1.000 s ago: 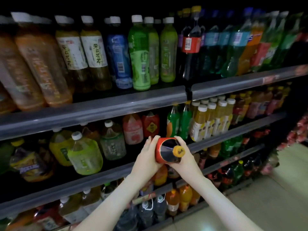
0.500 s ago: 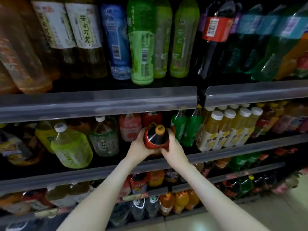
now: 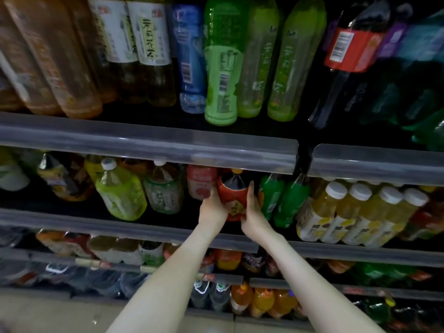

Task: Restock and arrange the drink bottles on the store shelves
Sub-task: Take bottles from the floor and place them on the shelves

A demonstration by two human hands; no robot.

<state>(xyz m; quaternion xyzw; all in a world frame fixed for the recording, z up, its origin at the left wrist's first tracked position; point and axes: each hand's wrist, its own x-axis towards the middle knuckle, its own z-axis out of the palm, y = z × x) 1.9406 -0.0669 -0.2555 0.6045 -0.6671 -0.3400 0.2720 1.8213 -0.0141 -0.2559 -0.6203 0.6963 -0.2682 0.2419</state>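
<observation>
A dark drink bottle with a red label and orange cap (image 3: 232,191) stands upright on the second shelf (image 3: 149,225), between a pink-labelled bottle (image 3: 201,181) and green soda bottles (image 3: 271,195). My left hand (image 3: 212,207) holds its left side and my right hand (image 3: 253,212) holds its right side, fingers wrapped along the label. The cap sits just under the rail of the shelf above (image 3: 168,150).
Tall tea, water and green bottles (image 3: 222,68) fill the top shelf. Big green tea jugs (image 3: 120,191) stand left of my hands, yellow juice bottles with white caps (image 3: 355,212) to the right. Lower shelves hold orange sodas (image 3: 262,301) and dark bottles. Pale floor shows at the bottom.
The red-labelled bottle went from tilted with its cap towards me to upright and deeper into the second shelf, both hands still on it. The camera moved closer to the shelves.
</observation>
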